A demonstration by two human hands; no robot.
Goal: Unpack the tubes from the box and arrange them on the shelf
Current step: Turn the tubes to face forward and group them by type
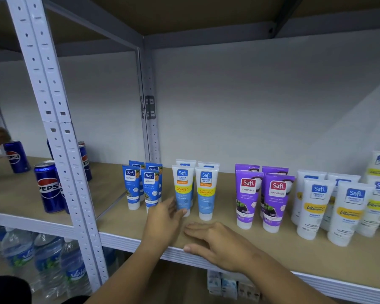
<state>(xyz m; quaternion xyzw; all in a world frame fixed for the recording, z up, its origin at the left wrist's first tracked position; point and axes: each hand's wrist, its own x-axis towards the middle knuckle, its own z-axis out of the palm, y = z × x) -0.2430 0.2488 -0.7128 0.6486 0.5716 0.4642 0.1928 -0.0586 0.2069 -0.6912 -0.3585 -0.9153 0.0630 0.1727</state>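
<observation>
- The shelf [261,249], a tan board with a white metal front edge, carries the tubes in groups standing cap-down, in rows running from the front edge toward the back wall.
- White Vitamin C tubes [351,213] crowd the shelf's right end.
- Purple Safi Naturals tubes [274,202] stand just left of them, two in front, two behind.
- White-and-light-blue Perfect White tubes [205,191] stand at mid-shelf, well back from the front edge.
- Blue Safi Naturals tubes [149,187] stand near the shelf's left end, beside the upright post [59,137].
- Pepsi cans [48,185] stand on the neighbouring shelf to the left of the post; water bottles [46,260] sit on the level below.
- The right hand [215,242] lies palm-down near the front edge, its fingers straight and holding nothing.
- The left hand [165,218] reaches in, its fingers [180,212] relaxed and touching the base of the front-left Perfect White tube, not wrapped round it.
</observation>
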